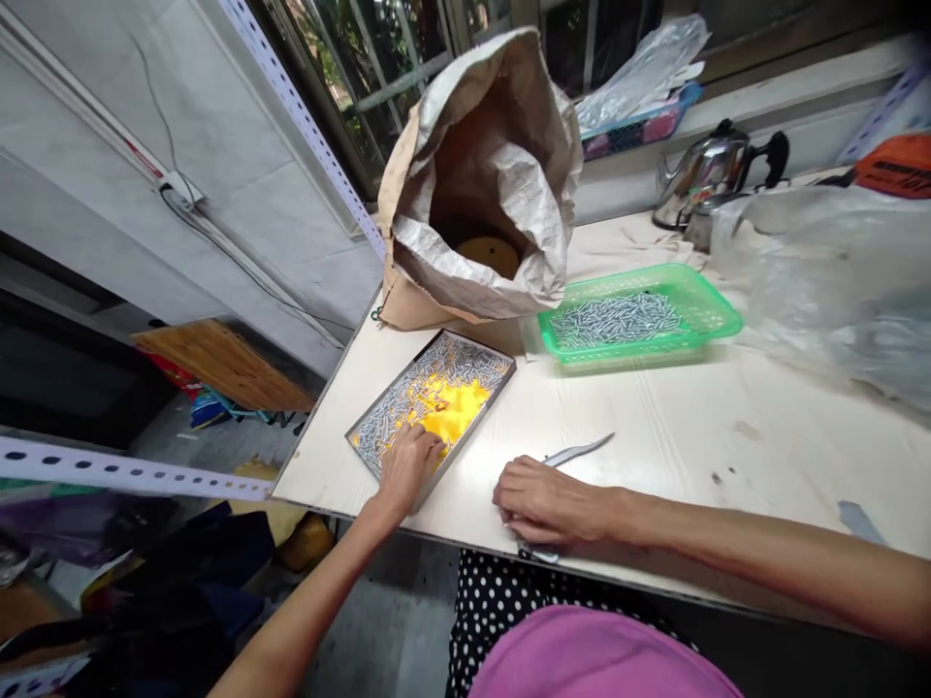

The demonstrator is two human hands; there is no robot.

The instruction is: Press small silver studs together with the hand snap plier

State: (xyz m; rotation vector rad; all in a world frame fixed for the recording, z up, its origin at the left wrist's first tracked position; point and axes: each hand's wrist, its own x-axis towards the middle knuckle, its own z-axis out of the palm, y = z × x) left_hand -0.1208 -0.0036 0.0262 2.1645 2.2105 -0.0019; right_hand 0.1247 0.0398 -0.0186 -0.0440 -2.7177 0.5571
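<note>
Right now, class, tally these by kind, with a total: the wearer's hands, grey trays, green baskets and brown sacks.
Hands (left hand, right hand): 2
Grey tray: 1
Green basket: 1
Brown sack: 1
Total: 5

Bright, flat cream tabletop [684, 427] with pale front glare, daylight beyond the metal-barred window [399, 82], dim grey floor [393, 606], reflections on the rounded silver metal kettle [702, 176], soft blur over the crumpled clear plastic bag [821, 276], wide-angle stretching toward the edges
</note>
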